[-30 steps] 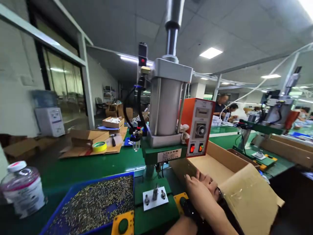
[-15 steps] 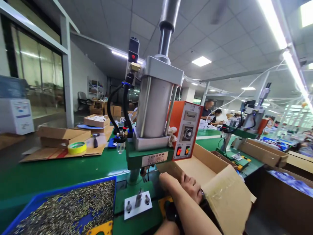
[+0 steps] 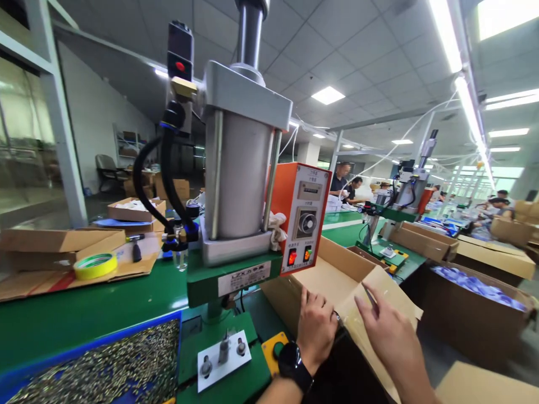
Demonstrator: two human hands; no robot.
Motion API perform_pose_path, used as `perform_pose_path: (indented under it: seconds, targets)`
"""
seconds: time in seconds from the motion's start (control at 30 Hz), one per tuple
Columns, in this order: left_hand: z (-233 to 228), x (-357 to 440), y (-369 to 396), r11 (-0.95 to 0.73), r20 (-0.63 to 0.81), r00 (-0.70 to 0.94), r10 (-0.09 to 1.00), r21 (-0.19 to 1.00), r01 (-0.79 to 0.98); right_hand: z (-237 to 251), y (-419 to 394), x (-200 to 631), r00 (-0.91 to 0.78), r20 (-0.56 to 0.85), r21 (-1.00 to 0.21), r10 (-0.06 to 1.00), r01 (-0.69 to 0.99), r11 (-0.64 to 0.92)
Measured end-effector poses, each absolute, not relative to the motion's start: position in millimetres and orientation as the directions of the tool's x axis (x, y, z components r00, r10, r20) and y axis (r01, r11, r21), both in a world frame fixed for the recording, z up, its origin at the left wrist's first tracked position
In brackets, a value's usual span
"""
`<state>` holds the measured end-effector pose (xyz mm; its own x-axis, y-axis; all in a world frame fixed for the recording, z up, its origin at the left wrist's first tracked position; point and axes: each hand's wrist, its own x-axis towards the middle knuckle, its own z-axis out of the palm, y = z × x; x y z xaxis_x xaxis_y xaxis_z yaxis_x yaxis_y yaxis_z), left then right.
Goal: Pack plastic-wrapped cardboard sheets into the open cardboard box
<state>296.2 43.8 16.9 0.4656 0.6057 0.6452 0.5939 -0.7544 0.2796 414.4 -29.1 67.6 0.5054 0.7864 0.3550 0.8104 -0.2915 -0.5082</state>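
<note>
Left hand [image 3: 316,326] is on the edge of an open brown cardboard box [image 3: 283,300], right hand [image 3: 391,331] over its flap [image 3: 394,290], some thin grey sliver [image 3: 370,296] by the fingertips. Chunky grey metal press [image 3: 242,179] sits left of both.

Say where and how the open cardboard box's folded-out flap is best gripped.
Probably grip the flap by its outer right edge, pinching from the person's right. It looks thin and flat and slants outward, leaving that edge exposed; the orange control box crowds the opposite side of the cardboard box. The right hand is nearest.
</note>
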Motion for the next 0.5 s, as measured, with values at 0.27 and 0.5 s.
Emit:
perform_pose_path:
  seconds: [0.27, 0.5]
  targets:
    - [26.8, 289.8, 37.8, -0.776, 0.578, 0.548, 0.604, 0.271, 0.569, 29.3, 4.8, 457.0, 0.377, 0.36, -0.622, 0.853, 0.779, -0.081]
    - [39.7, 282.2, 45.8, -0.799, 0.514, 0.633, 0.579, 0.204, 0.566, -14.9, -37.5, 489.1, 0.788, 0.213, -0.755, 0.578, 0.508, -0.415]
